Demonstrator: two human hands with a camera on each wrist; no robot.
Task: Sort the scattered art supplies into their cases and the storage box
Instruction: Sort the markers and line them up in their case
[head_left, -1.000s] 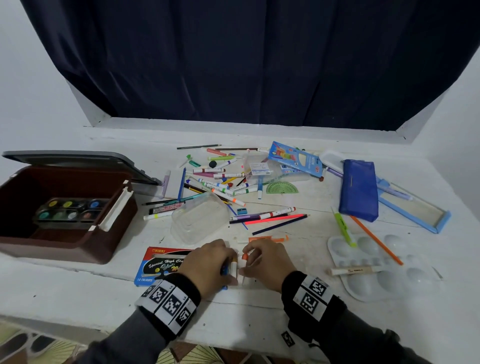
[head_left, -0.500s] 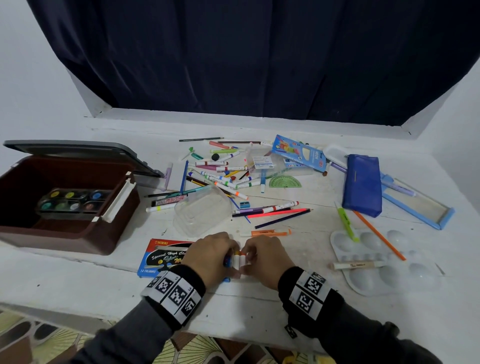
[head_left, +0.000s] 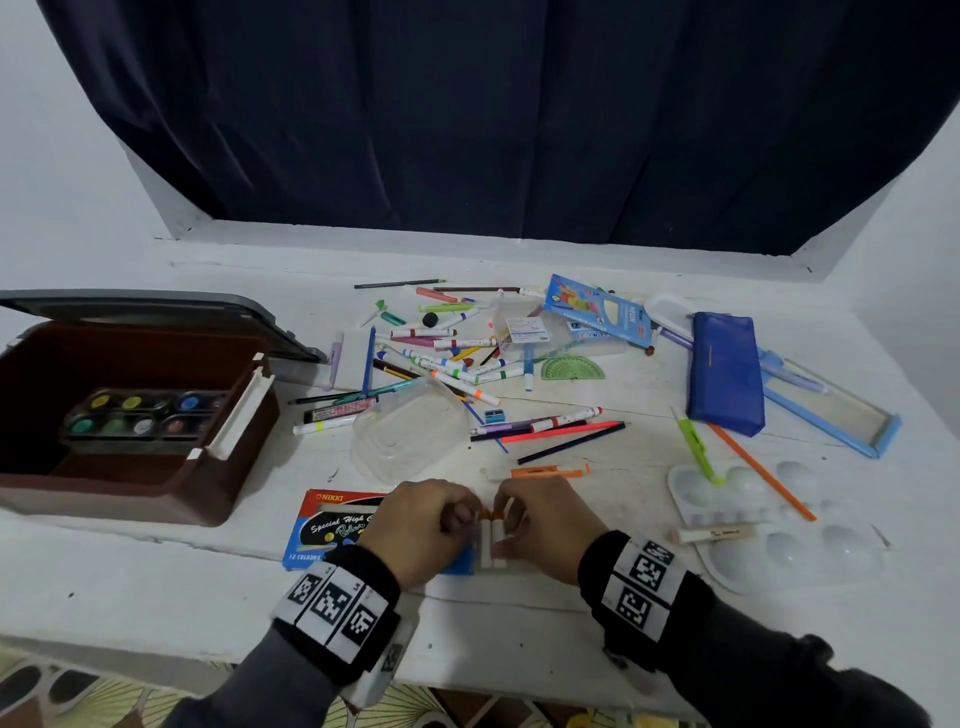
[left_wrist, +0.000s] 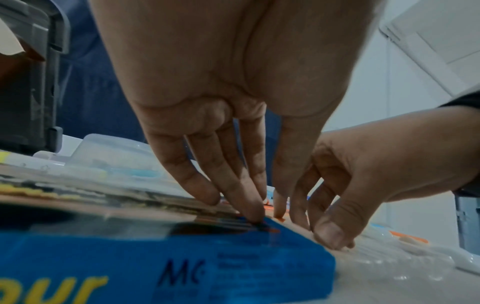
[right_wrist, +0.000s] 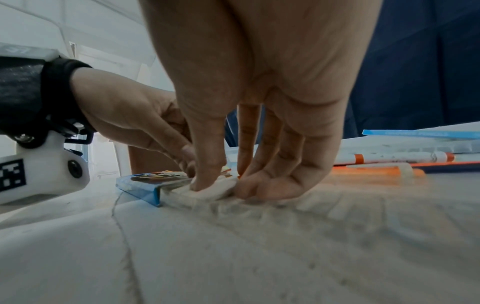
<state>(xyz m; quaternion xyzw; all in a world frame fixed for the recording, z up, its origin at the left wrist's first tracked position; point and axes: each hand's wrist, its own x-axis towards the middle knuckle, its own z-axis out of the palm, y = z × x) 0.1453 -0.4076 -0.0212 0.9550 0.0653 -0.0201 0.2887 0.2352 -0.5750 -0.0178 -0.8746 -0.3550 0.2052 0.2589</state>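
A blue and red marker case (head_left: 332, 525) lies flat at the table's front edge. My left hand (head_left: 460, 517) holds its open right end, fingertips on the top edge of the case (left_wrist: 233, 267). White-barrelled markers (head_left: 491, 543) lie side by side at that opening. My right hand (head_left: 509, 527) pinches the markers (right_wrist: 207, 191), thumb on top and fingers against their right side. The brown storage box (head_left: 130, 483) stands open at the left with a paint set (head_left: 135, 415) inside. Loose markers and pencils (head_left: 447, 358) lie scattered behind.
A clear plastic container (head_left: 410, 436) sits just behind my hands, with an orange marker (head_left: 545, 472) beside it. A white palette (head_left: 779, 551) is at the right. Further back lie a blue pouch (head_left: 724, 371), a light blue tray (head_left: 831, 410) and a pencil box (head_left: 597, 312).
My hands have closed in on each other at the case's open end. The markers now lie lined up between them, against the case.
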